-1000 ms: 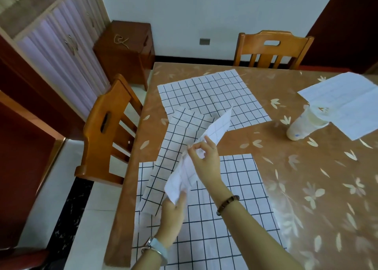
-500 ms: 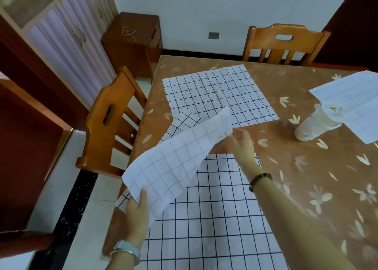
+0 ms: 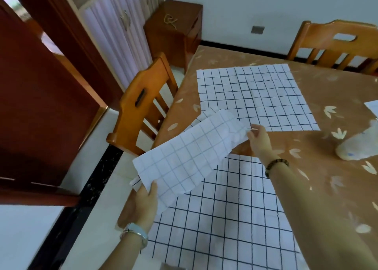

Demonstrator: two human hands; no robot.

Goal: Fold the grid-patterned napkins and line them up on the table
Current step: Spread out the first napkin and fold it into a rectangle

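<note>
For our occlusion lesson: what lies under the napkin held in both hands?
Below the held napkin show the near flat napkin, a strip of another napkin and the table edge; their covered parts are hidden.

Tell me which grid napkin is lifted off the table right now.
The held napkin, stretched between the left hand and right hand, each gripping an end. The far napkin and near napkin lie flat on the table.

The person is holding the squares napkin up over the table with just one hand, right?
Not quite. Both hands hold it: the left hand grips the near end of the held napkin and the right hand pinches its far end, up over the table. The head view shows this.
</note>
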